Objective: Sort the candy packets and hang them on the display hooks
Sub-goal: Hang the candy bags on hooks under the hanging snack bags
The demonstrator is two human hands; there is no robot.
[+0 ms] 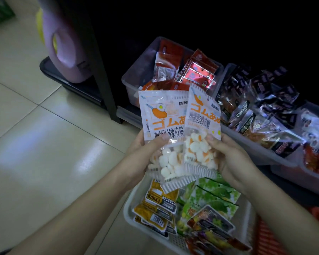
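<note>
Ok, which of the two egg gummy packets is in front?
The right-hand packet, pinched by the right hand; its edge covers part of the print on the left-hand packet.

Glossy plastic candy packets (180, 129); translucent plastic bins (134, 83); shiny floor tiles (50, 144).

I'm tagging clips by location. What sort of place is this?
Likely a small shop: bins of packaged snacks beside a black rack, a tiled floor, and a basket of candy packets.

A pale lilac plastic jug with a loop handle (66, 45) stands on a low black shelf base (63, 78), just left of a black upright metal post (103, 74). Glossy cream floor tiles (44, 153) spread to the left.
</note>
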